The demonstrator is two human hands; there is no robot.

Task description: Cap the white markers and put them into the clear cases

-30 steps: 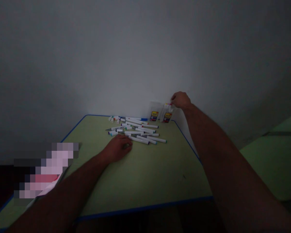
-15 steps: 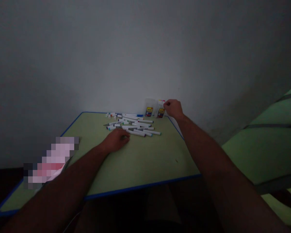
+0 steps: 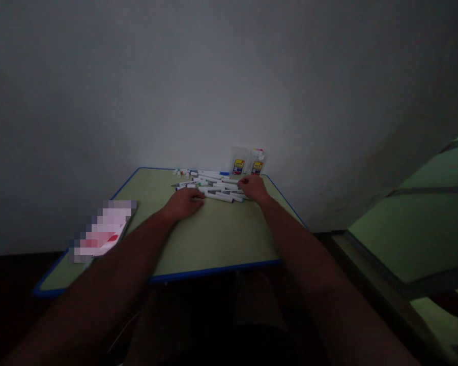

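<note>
White markers [image 3: 217, 194] with coloured ends lie in a loose heap on the pale green table. At the heap's left front edge, my left hand [image 3: 183, 203] rests on the tabletop, thumb and index finger apart, with nothing visible between them. My right hand [image 3: 255, 189] is at the heap's right end, its fingertips pinched on the end of a marker [image 3: 231, 181]; its other fingers are curled out of sight. Behind stand two clear plastic cases with yellow labels. The left case [image 3: 239, 160] looks empty, and the right case [image 3: 257, 161] holds markers with pink and yellow ends.
Small white pieces [image 3: 180, 173], perhaps caps, lie at the back left. A pinkish, blurred-out flat item [image 3: 107, 229] lies on the left of the table [image 3: 213, 239], which has a blue edge. A grey wall [image 3: 198, 91] rises behind; green panels [image 3: 423, 229] stand at right.
My right hand has left the right case and moved down and left to the markers. My left hand stays by the heap. The view has shifted slightly.
</note>
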